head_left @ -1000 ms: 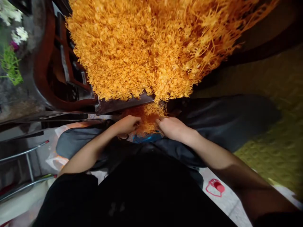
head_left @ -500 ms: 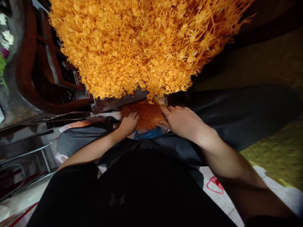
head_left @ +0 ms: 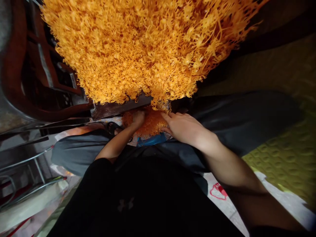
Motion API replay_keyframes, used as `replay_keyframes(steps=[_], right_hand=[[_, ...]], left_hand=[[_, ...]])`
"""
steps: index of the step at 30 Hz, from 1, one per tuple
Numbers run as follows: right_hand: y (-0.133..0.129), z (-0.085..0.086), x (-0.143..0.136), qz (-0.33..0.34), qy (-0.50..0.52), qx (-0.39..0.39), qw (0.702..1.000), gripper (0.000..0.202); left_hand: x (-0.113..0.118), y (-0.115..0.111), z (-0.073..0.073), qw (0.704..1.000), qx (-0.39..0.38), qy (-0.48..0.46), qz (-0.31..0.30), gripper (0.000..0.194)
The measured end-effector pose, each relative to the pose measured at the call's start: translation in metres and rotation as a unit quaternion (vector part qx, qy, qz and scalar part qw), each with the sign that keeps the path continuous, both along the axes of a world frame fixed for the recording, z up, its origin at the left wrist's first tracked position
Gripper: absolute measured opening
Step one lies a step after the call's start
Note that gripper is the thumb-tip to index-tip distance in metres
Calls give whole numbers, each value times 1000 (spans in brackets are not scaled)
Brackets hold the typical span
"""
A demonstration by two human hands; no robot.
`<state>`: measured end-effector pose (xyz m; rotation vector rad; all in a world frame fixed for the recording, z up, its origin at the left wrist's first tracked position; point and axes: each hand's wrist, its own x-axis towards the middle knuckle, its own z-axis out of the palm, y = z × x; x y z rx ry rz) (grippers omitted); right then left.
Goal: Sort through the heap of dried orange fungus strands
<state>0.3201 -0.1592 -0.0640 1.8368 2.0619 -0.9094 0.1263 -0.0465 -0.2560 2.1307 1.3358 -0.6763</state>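
A big heap of orange plastic sprigs (head_left: 145, 46) fills the upper middle of the view and overhangs a dark table edge (head_left: 116, 108). Below that edge lies a smaller pile of the same orange sprigs (head_left: 150, 123) on a blue-edged sheet (head_left: 148, 141) in my lap. My left hand (head_left: 137, 118) reaches into the far left side of the small pile, fingers curled into the sprigs. My right hand (head_left: 181, 126) rests flat on the pile's right side, fingers stretched toward the left. Whether either hand holds a sprig is hidden.
A dark red wooden chair (head_left: 27, 82) stands at the left. Metal chair legs (head_left: 27, 161) show at lower left. A yellow-green textured mat (head_left: 286, 154) lies at the right, and a red mark (head_left: 217, 191) sits on the pale floor.
My left hand has pushed farther forward into the small pile, up under the table edge. My right hand opened from a pinch to lie flat on the pile. The view shifted slightly.
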Motion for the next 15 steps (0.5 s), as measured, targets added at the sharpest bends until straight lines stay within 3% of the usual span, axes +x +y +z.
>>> replay_keyframes(steps=[4, 8, 12, 15], right_hand=[[2, 0, 0, -5, 5, -7, 1000, 60], [5, 4, -3, -3, 8, -13, 1000, 60], [7, 6, -6, 6, 11, -8, 1000, 58], [5, 6, -8, 14, 16, 3, 1000, 56]], left_hand=[[1, -4, -2, 999, 28, -22, 8, 45], [3, -6, 5, 998, 45, -37, 14, 47], [-2, -8, 22, 998, 45, -47, 14, 45], [-10, -11, 42, 997, 26, -67, 11, 36]])
